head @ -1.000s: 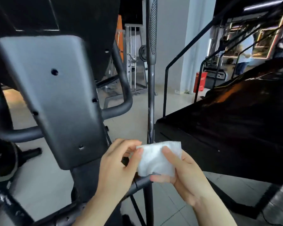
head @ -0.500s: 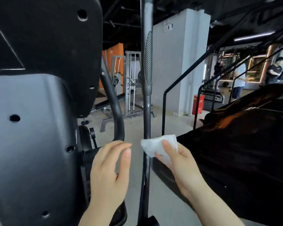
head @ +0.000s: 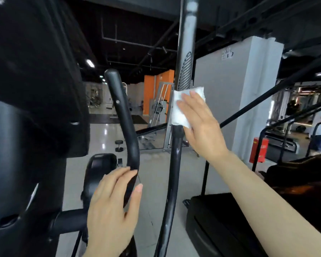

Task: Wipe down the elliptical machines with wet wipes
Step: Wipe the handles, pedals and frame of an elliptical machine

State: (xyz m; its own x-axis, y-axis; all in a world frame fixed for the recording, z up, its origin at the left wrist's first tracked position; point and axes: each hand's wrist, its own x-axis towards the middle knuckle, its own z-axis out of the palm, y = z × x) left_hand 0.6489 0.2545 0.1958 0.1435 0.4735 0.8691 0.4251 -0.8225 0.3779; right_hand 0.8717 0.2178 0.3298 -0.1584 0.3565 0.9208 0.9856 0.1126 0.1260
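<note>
The tall upright handle pole (head: 176, 164) stands in the middle. A wet wipe (head: 180, 112) is wrapped round the pole just below its ribbed grip (head: 184, 73), with the right hand (head: 200, 127) pressed flat on the wipe from the pole's right. Left of the pole rises the curved handlebar (head: 121, 112); the left hand (head: 111, 204) rests at its lower end. Further left of the pole is the machine's console housing (head: 30, 89). Behind the pole stands a pillar (head: 235, 93), and to its lower right a treadmill deck (head: 220, 229).
</note>
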